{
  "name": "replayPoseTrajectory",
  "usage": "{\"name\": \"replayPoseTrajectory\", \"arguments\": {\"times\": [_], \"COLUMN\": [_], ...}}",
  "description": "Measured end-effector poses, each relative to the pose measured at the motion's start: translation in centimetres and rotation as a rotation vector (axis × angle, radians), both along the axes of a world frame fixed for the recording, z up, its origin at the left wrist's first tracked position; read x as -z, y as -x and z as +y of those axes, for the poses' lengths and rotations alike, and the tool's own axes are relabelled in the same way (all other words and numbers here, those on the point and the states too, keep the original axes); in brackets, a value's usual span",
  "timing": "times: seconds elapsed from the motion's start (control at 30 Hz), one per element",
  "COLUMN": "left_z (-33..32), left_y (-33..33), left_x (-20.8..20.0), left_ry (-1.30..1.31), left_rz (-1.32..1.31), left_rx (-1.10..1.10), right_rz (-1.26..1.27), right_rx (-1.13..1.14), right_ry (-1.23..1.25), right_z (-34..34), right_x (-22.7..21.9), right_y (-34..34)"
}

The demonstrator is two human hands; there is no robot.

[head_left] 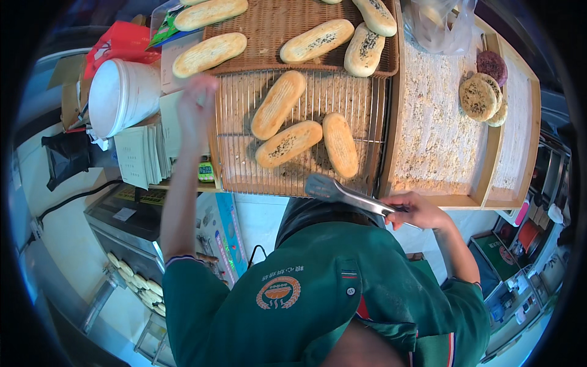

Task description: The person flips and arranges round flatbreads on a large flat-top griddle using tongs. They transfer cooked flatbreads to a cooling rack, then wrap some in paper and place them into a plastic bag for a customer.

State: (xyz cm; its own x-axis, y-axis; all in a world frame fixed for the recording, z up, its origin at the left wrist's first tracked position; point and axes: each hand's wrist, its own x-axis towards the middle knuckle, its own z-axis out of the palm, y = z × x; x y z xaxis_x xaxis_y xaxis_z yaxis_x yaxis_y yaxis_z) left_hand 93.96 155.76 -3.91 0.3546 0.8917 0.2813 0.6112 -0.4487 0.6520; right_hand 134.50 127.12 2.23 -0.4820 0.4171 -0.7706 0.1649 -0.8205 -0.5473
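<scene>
Head view: your right hand (419, 211) is clamped on the metal tongs (342, 192), tips pointing to ten o'clock. Nearest flatbread (340, 144) lies just beyond at twelve, long axis upright, on the wire rack (238, 122). Left hand (197, 101) is blurred; grip unreadable.

tongs (342, 192): shiny metal | rack (244, 98): metal wire | basket (275, 24): woven wicker | tray (489, 177): matt wood
</scene>
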Motion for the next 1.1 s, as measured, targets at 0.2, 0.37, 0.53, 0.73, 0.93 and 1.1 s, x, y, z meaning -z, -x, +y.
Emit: {"name": "replayPoseTrajectory", "arguments": {"times": [0.2,0.37,0.53,0.73,0.93,1.1], "left_z": [-10.0,-8.8,-8.8,-7.6,-7.0,-0.5], "left_y": [-4.1,-4.4,-5.4,-5.1,-2.4,2.0], "left_x": [1.7,1.9,1.5,0.4,-2.0,0.7], "left_ry": [0.222,0.605,0.361,0.254,0.19,0.758], "left_rz": [0.367,0.04,0.385,0.192,0.126,-0.764], "left_rx": [0.019,-0.115,-0.04,-0.084,0.129,-0.466], "right_rz": [0.014,0.018,-0.003,0.057,0.374,0.459], "right_rx": [0.251,0.294,0.272,0.305,0.529,0.52], "right_ry": [-0.195,-0.04,-0.042,0.019,0.119,-0.038], "right_z": [3.2,5.9,7.4,8.6,9.3,9.7], "right_x": [0.8,0.6,-0.2,0.4,3.8,3.1], "right_y": [3.3,5.7,6.2,5.4,10.3,10.1]}}
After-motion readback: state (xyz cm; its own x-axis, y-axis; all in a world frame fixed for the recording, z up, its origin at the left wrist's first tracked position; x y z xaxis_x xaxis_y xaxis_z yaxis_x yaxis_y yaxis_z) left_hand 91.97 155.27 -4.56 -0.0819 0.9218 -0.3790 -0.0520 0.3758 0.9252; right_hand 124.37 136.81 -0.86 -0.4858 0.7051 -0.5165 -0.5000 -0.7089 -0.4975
